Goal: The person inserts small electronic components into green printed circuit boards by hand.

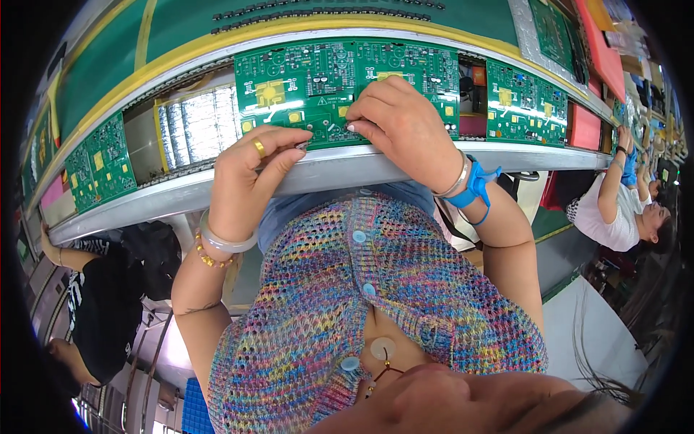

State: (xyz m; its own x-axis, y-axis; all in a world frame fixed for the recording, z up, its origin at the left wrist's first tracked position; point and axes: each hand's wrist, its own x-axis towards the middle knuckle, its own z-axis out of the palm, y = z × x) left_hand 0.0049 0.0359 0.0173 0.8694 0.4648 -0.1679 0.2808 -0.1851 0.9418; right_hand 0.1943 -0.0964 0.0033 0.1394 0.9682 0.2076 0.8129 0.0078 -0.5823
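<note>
Two green circuit boards lie side by side in front of me, a left board (289, 72) and a right board (437, 87), with small parts and yellow pads on them. My left hand (249, 166) is at the near edge of the left board, thumb and forefinger pinched together. A tiny dark bit shows at those fingertips, too small to name. Over the boards' adjoining edges is my right hand (408, 130), its fingers curled and the thumb close to the forefinger. Whatever those fingertips hold, if anything, is hidden.
A metal rail (340, 172) runs along the near side of the conveyor. More boards sit to the right (526, 107) and left (101, 163). Beyond a yellow-edged strip, a green surface (347, 20) carries rows of black parts. Co-workers sit at both sides.
</note>
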